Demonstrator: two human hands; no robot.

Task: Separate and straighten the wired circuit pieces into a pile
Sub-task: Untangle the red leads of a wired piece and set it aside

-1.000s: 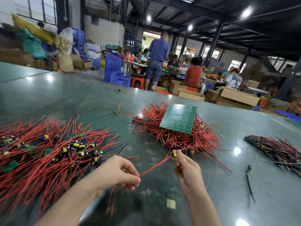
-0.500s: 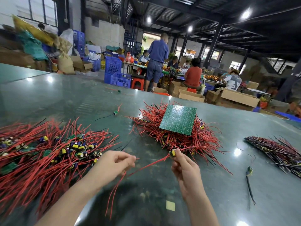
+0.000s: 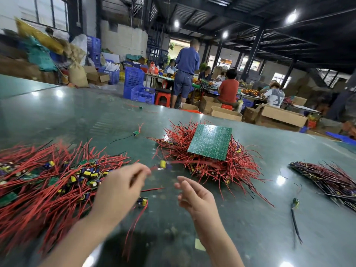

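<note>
Circuit piece (image 3: 163, 164): small board with a yellow part, blurred, in the air above the green table (image 3: 250, 218), red wire trailing right toward the middle heap; from my remote seat I read it as pinched by the left hand, though blur hides the exact contact.
Left hand (image 3: 120, 186): fingers curled, tips drawn together at a red wire end beside the piece.
Right hand (image 3: 194, 197): fingers loose and spread, holding nothing, just right of the left hand and apart from the piece.
Second piece (image 3: 142, 201): lying on the table under the left hand, its red wires running toward me.
Left heap (image 3: 42, 182): wide tangle of red-wired boards with yellow and purple parts, touching the left wrist area.
Middle heap (image 3: 208, 166): red-wired mound beyond the hands, a green panel (image 3: 211, 141) resting tilted on top.
Right pile (image 3: 327, 182): darker wires laid roughly parallel, well apart from both hands.
Stray piece (image 3: 294, 202): alone with a black wire, between the middle heap and right pile.
Background: workers (image 3: 185, 72) at tables among blue crates (image 3: 142, 93) and cardboard boxes (image 3: 283, 114).
</note>
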